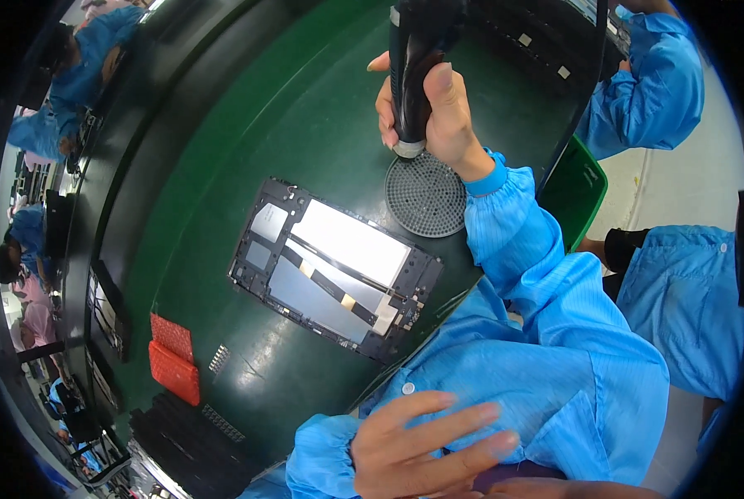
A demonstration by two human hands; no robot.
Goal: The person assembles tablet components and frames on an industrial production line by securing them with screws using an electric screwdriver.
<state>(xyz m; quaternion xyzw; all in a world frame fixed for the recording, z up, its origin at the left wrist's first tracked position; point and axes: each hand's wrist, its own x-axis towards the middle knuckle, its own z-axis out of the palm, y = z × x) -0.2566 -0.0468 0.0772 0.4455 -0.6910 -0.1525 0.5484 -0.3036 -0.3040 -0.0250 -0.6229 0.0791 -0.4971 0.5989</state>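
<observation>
My right hand [440, 116] is wrapped round a black electric screwdriver [412, 91], held upright. Its silver lower end is over the far rim of a round grey dimpled screw tray [426, 195]; the bit cannot be made out. My left hand [422, 445] is held near my chest, fingers spread, holding nothing. Between the hands lies an opened tablet [335, 270], tilted on the green mat [239, 150], touched by neither hand. Bright silver panels, black strips and a small board show inside it.
Red bubble-wrap pouches [172, 370] and small strips of parts [220, 358] lie left, near stacked black pieces [185, 441]. A green bin [576, 191] stands right. Co-workers in blue are at the right [650, 79] and far left. A dark rail [131, 133] edges the bench.
</observation>
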